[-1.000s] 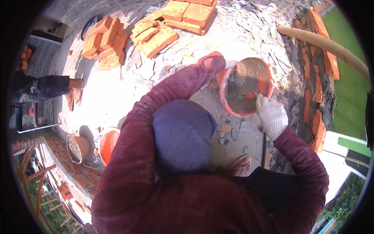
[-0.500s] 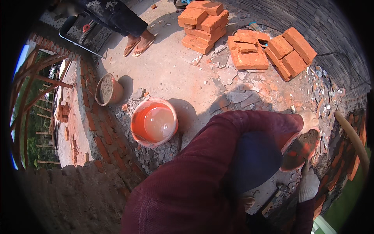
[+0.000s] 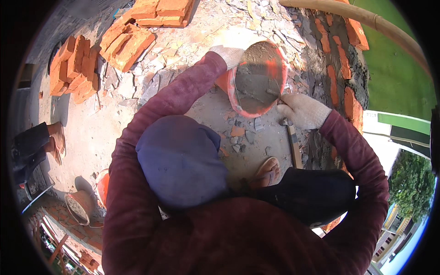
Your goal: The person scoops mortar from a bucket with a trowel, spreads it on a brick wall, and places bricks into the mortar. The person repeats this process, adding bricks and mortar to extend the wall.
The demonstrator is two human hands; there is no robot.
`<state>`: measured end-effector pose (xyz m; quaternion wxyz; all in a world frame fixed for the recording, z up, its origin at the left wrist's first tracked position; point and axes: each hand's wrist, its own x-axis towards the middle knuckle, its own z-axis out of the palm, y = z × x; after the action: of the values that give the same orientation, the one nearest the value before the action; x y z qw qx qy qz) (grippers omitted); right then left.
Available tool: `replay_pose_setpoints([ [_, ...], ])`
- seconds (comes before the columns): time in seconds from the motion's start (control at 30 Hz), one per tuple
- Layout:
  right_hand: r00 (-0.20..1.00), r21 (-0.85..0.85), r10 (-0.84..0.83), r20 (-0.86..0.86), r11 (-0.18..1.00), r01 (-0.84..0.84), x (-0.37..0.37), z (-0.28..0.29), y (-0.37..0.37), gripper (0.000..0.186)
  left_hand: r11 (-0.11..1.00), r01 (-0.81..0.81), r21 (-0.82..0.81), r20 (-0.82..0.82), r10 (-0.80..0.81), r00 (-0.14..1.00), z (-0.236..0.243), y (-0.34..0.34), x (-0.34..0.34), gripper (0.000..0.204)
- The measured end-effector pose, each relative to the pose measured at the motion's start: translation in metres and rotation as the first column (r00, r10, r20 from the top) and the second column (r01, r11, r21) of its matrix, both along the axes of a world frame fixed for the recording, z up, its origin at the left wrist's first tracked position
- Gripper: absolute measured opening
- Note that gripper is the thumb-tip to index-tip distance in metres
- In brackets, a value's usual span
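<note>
An orange bucket (image 3: 253,112) of grey mortar (image 3: 260,52) leans on its side, its mouth tilted towards me. My left hand (image 3: 234,47), in a pale knitted glove, grips its far left rim; bright sunlight washes out the fingers. My right hand (image 3: 303,110), gloved alike, is closed round the handle of a trowel (image 3: 259,85), whose blade lies in the mortar inside the bucket. Just below the right hand, a hammer (image 3: 294,145) with a wooden handle rests on the ground.
Stacked bricks (image 3: 75,68) and more bricks (image 3: 127,46) stand at the left and far left. A brick wall (image 3: 337,59) runs along the right, near a curved bamboo pole (image 3: 353,13). Another person's feet (image 3: 57,140) are at the left edge, above a mortar bucket (image 3: 79,207).
My view has swung right, bringing the bucket to the upper middle. The left hand still holds its rim; the trowel blade now shows in the mortar.
</note>
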<state>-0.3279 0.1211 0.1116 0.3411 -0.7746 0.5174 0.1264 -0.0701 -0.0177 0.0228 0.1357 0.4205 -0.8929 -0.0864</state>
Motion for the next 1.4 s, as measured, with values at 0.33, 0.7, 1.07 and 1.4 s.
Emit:
replay_pose_setpoints([
  [0.33,0.842,-0.339,0.021,-0.539,0.910,-0.239,0.002,0.010,-0.028,0.030,0.938,-0.101,0.333,-0.047,0.123,0.991,0.034,0.008,-0.010,0.033],
  [0.7,0.952,-0.086,0.094,-0.290,0.989,-0.124,0.004,-0.018,-0.009,0.031,0.995,-0.101,-0.021,-0.019,0.100,0.995,-0.022,0.015,0.017,0.026],
  [1.07,0.920,-0.103,0.142,-0.365,0.976,-0.192,-0.039,-0.056,-0.035,0.039,0.834,0.144,-0.532,0.142,-0.079,0.987,-0.024,0.017,0.010,0.031],
  [1.4,0.827,-0.179,0.088,-0.556,0.959,-0.222,0.000,-0.018,-0.033,0.016,0.923,0.095,-0.374,-0.314,-0.222,0.923,0.011,0.033,-0.017,0.023],
])
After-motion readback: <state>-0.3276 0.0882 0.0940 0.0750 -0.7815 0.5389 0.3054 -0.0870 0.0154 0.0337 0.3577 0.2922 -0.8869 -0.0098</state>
